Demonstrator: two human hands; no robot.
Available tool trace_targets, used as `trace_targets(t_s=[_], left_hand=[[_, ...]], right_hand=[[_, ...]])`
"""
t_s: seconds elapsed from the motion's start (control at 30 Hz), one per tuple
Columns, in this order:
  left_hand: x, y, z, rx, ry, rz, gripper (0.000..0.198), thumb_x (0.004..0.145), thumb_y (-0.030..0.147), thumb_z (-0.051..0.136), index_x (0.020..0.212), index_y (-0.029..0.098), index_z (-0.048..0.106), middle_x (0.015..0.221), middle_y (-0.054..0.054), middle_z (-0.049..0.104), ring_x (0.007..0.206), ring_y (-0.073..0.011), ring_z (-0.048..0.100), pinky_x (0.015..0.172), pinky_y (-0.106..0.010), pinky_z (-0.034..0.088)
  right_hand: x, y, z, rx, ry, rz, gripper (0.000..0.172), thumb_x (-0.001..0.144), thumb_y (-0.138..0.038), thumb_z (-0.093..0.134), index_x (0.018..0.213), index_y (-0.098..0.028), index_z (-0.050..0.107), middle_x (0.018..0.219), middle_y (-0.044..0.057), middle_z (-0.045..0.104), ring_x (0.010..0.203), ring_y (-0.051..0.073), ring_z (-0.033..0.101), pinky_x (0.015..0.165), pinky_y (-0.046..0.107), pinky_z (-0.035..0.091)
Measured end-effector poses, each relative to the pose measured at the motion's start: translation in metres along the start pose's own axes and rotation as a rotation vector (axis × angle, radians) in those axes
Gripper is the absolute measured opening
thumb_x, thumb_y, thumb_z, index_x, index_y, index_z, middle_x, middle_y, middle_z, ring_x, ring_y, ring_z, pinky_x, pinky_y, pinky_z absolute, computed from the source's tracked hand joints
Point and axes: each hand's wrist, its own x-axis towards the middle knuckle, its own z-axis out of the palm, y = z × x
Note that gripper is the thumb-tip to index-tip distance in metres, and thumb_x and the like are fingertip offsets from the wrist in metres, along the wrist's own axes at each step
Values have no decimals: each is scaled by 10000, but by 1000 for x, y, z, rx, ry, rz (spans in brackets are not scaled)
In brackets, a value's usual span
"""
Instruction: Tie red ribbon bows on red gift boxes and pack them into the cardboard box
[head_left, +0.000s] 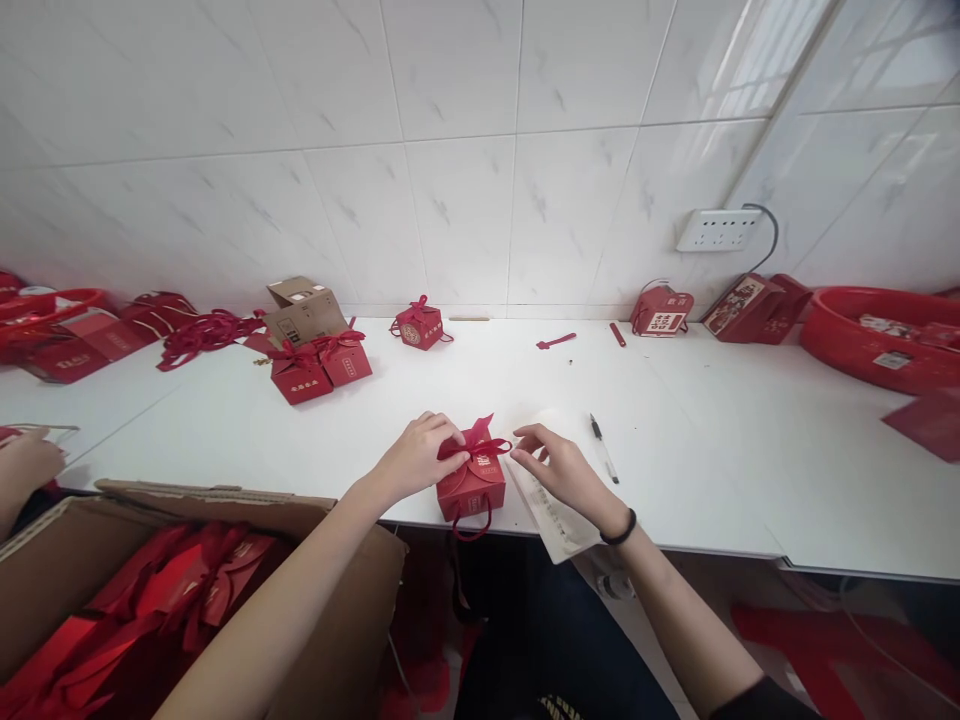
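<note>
A small red gift box (471, 490) stands at the table's front edge, with a cord handle hanging down its near side. Across its top is tied a red ribbon bow (491, 447). My left hand (431, 450) pinches the bow's left side, thumb and fingers closed on the ribbon. At the tip of the right loop is my right hand (555, 465), a dark band around its wrist. Its thumb and fingers are apart, and no ribbon shows held between them.
A cardboard box (360, 580) of red gift boxes stands at lower left. A pale printed bag (551, 510) and a pen (603, 448) lie on the right. Farther back are several red boxes (319, 370), ribbons (206, 337) and a red basin (877, 345). Another person's hand (30, 465) shows far left.
</note>
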Motion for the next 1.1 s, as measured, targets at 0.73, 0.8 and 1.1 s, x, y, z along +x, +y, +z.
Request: trace_targets(t_s=[0.73, 0.8, 1.1], left_hand=[[2, 0, 9, -50, -44, 20, 128, 834, 280, 508, 816, 187, 594, 872, -30, 586, 892, -190, 520, 813, -329, 443], [2, 0, 10, -45, -54, 21, 142, 842, 285, 499, 810, 185, 595, 861, -32, 582, 878, -192, 521, 800, -329, 443], [1, 1, 10, -94, -61, 22, 130, 844, 242, 466, 810, 188, 579, 855, -28, 582, 889, -187, 523, 808, -327, 434]], right_hand=[[18, -26, 19, 992, -22, 284, 248, 660, -331, 728, 796, -181, 584, 747, -15, 594, 636, 100, 535, 594, 227, 423], [20, -28, 18, 871, -31, 212, 231, 694, -356, 695, 813, -184, 596, 752, -8, 606, 651, 114, 548, 611, 240, 432], [41, -4, 18, 229, 83, 248, 301, 836, -430, 474, 783, -162, 600, 774, 43, 634, 715, 170, 563, 672, 299, 417]])
